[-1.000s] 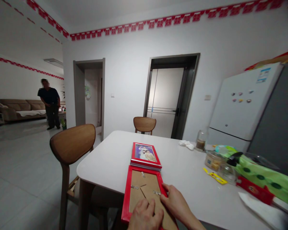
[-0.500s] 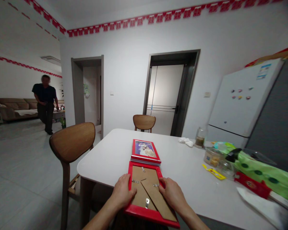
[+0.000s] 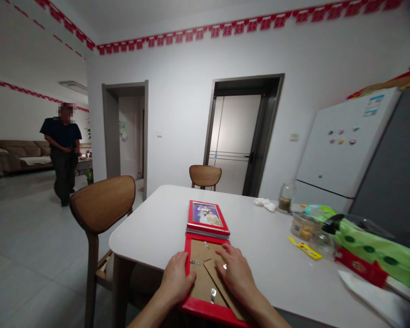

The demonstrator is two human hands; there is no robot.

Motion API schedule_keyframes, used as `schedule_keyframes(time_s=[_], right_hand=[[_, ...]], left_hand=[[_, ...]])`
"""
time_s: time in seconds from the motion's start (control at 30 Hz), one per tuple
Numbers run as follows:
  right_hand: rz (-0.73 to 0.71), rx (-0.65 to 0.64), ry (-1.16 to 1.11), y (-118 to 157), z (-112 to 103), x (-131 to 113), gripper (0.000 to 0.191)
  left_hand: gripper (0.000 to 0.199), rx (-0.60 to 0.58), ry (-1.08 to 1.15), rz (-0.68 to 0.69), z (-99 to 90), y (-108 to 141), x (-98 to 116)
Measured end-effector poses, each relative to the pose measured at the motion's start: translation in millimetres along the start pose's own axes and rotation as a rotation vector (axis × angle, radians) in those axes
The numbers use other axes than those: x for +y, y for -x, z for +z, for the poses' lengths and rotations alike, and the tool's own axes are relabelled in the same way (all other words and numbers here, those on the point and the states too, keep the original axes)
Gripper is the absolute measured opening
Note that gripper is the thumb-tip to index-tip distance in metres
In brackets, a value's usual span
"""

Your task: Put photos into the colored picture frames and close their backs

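Okay, so the red picture frame (image 3: 205, 273) is lying face down on a white round-cornered table surface (image 3: 150, 228), brown cardboard backing up, with its long axis pointing roughly straight out from the person. Both hands are on it. The left hand (image 3: 176, 278) sits over the frame's left side, fingers pointing inward and loosely bent; I can't tell if that grip is actually pinching anything. The right hand (image 3: 234, 273) lies open and palm down on the backing, right over a cardboard easel flap (image 3: 216, 283), so that grip isn't closed around anything.

Between the hands there's a small metal clip (image 3: 195, 262), and a metal bracket (image 3: 212, 296) sits just nearer than the fingers.

Straight ahead of the grip, touching the frame's far end, is a second red frame with a photo (image 3: 207, 217), face up. Off to the right of the hands there's a yellow plastic strip (image 3: 305, 249), then a green dotted bag (image 3: 369, 243). Farther out, past the left hand, a person in dark clothes (image 3: 63, 150) stands beyond a curved wooden chair (image 3: 100, 205).
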State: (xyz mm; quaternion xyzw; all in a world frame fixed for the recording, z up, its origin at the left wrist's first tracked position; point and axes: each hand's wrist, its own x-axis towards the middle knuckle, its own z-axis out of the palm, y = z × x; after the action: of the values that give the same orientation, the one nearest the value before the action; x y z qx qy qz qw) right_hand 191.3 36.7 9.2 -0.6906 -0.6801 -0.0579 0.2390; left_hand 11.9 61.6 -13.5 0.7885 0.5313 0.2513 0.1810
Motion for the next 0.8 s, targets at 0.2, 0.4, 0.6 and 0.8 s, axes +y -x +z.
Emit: schedule_keyframes(time_s=[0.2,0.4,0.6,0.8], right_hand=[[-0.152,-0.149,-0.086,-16.6,28.1,-39.6,0.023],[-0.085,-0.1,-0.047,-24.0,37.2,-38.3,0.026],[0.03,-0.066,-0.009,-31.7,33.9,-14.3,0.032],[-0.01,-0.093,-0.045,-33.1,33.2,-11.3,0.03]], left_hand=[[0.045,0.009,-0.039,0.006,3.7,-1.1,5.0],[0.047,0.009,-0.014,-0.023,4.2,-1.1,3.4],[0.051,-0.003,-0.004,-0.031,3.0,0.9,3.9],[0.05,-0.002,-0.017,-0.045,2.7,0.4,5.6]])
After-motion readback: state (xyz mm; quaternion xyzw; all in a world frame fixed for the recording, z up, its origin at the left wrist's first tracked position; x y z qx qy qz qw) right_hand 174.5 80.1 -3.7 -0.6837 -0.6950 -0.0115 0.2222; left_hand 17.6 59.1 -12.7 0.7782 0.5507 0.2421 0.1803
